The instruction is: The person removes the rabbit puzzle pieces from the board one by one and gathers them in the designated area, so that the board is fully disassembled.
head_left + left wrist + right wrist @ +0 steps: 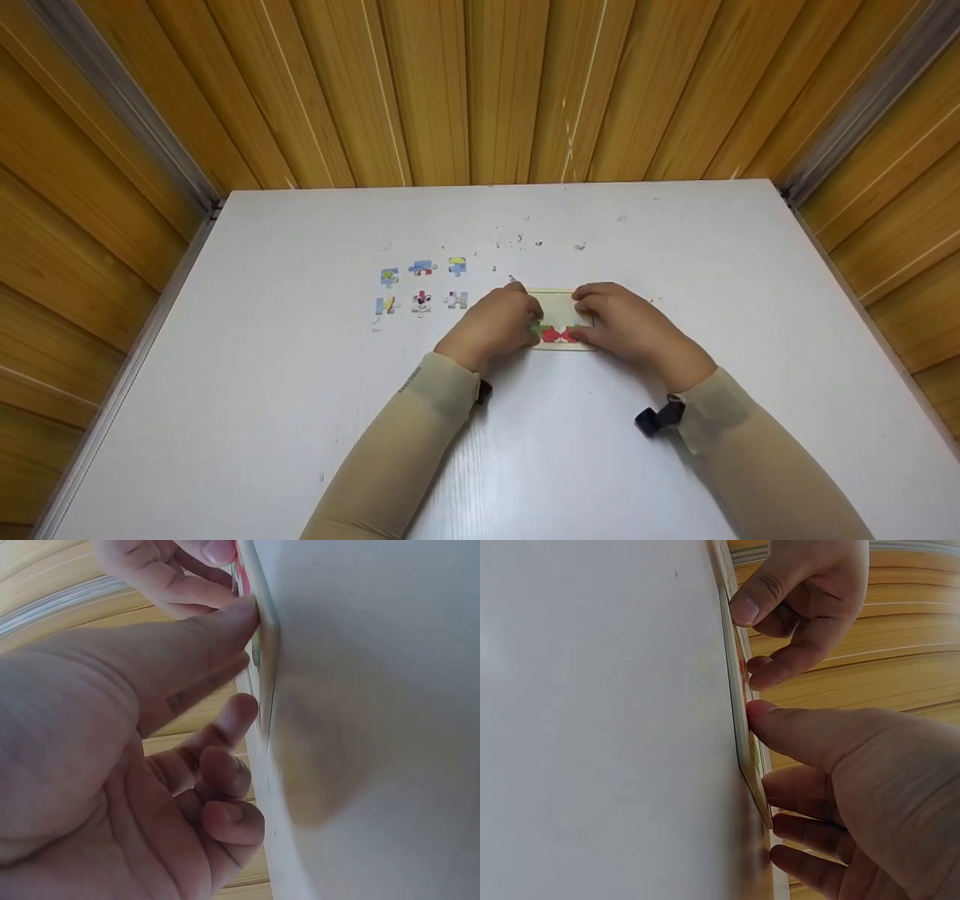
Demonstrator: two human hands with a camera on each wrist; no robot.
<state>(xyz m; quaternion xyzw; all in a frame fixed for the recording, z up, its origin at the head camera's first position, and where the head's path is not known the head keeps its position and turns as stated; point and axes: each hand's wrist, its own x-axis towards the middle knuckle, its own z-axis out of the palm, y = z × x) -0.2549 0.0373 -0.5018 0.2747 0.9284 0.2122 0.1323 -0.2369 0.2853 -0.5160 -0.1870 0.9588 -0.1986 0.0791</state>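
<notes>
Right in the middle, the tray (556,306) sits on the tabletop (555,450), the left-hand grip (496,321) at its left end, the right-hand grip (628,319) at its right! Inside the tray, fitted pieces (552,335) line up along the near side, with bare floor behind them. Over to the left, beyond the left-hand grip, lie six loose pieces: three in a back row (424,268), three in a front row (421,303). Specks (538,243) are strewn behind the tray, and past the tabletop's far edge stands the back wall (502,90).
</notes>
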